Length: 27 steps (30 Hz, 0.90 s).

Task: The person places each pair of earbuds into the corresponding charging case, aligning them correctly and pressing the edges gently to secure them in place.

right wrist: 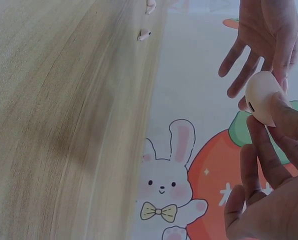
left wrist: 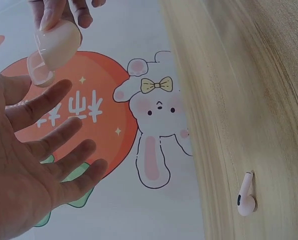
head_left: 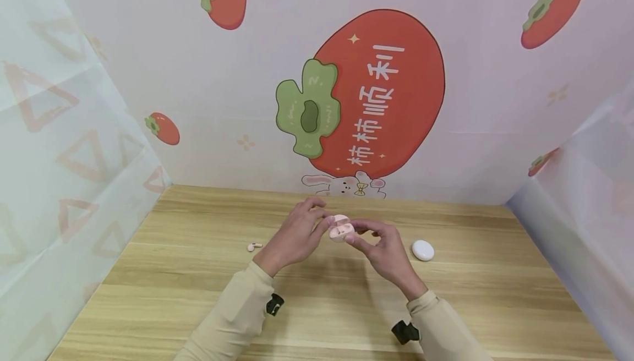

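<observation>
A pale pink earbud case [head_left: 342, 233] is held above the table with its lid raised. My right hand [head_left: 388, 248] grips its body between thumb and fingers, as the right wrist view also shows on the case [right wrist: 259, 95]. My left hand [head_left: 297, 234] is at the lid side, thumb and index finger by the lid's edge. In the left wrist view, the left hand's other fingers [left wrist: 81, 155] are spread and fairly straight beside the lid [left wrist: 40, 70]. A pink earbud [head_left: 255, 247] lies on the table, left of the left hand.
A white, rounded, glossy object [head_left: 423, 250] lies on the wooden table [head_left: 495, 295] right of my right hand. The right wrist view shows two small pink pieces, one an earbud [right wrist: 144, 34], near the table's far edge. Printed wall sheets [head_left: 257, 75] stand behind and at both sides.
</observation>
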Each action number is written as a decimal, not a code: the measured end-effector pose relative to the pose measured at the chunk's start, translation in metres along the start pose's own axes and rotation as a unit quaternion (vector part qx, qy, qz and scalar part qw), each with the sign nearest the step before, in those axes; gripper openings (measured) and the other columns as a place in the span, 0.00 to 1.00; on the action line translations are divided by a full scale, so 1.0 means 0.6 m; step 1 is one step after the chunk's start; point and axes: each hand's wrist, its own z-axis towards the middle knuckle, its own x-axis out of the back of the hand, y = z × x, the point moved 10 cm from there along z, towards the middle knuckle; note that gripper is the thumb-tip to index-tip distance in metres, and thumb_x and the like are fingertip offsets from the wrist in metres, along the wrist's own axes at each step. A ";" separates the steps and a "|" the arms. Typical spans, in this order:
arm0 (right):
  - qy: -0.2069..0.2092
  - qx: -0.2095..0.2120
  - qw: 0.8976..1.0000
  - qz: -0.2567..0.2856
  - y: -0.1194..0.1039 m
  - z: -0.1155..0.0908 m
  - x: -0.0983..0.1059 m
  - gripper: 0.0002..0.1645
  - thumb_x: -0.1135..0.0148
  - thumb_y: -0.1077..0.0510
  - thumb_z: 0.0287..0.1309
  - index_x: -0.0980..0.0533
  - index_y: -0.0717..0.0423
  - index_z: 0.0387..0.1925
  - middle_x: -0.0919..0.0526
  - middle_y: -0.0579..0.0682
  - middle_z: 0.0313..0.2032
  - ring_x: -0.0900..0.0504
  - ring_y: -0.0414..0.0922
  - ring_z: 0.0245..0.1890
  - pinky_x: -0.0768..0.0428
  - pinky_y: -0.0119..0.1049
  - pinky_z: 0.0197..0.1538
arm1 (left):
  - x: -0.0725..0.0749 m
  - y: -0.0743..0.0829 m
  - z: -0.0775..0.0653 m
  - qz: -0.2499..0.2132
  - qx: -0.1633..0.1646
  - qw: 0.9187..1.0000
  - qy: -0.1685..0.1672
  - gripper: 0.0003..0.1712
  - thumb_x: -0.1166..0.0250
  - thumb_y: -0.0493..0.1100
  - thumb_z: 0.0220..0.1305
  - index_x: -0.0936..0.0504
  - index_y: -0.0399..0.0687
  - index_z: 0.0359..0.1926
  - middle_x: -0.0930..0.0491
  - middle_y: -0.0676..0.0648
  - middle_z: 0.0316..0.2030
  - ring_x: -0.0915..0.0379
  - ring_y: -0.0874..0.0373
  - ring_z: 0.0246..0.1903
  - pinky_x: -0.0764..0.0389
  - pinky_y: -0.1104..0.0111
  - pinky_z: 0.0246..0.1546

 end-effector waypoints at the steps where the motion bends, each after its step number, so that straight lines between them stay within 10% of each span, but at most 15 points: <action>1: 0.001 -0.001 1.000 0.000 0.000 0.000 0.001 0.15 0.25 0.59 0.57 0.13 0.51 0.48 0.12 0.43 0.42 0.19 0.44 0.43 0.30 0.49 0.49 | 0.001 -0.001 -0.001 -0.002 0.002 1.000 0.000 0.19 0.45 0.48 0.78 0.15 0.40 0.53 0.27 0.41 0.62 0.33 0.42 0.64 0.33 0.48 0.66; 16: 0.018 -0.034 0.999 -0.010 0.010 -0.002 0.011 0.17 0.24 0.61 0.56 0.14 0.55 0.49 0.13 0.45 0.40 0.18 0.45 0.43 0.29 0.46 0.50 | 0.052 -0.071 -0.031 0.037 0.044 0.998 0.033 0.19 0.36 0.47 0.72 0.17 0.37 0.54 0.26 0.38 0.59 0.30 0.41 0.60 0.26 0.48 0.59; 27: 0.018 -0.043 0.999 -0.008 0.014 -0.002 0.010 0.17 0.25 0.61 0.56 0.14 0.54 0.49 0.13 0.46 0.41 0.19 0.45 0.44 0.30 0.46 0.51 | 0.044 -0.137 -0.054 0.120 0.108 0.987 0.003 0.20 0.31 0.48 0.67 0.15 0.36 0.50 0.22 0.37 0.55 0.29 0.37 0.59 0.30 0.43 0.60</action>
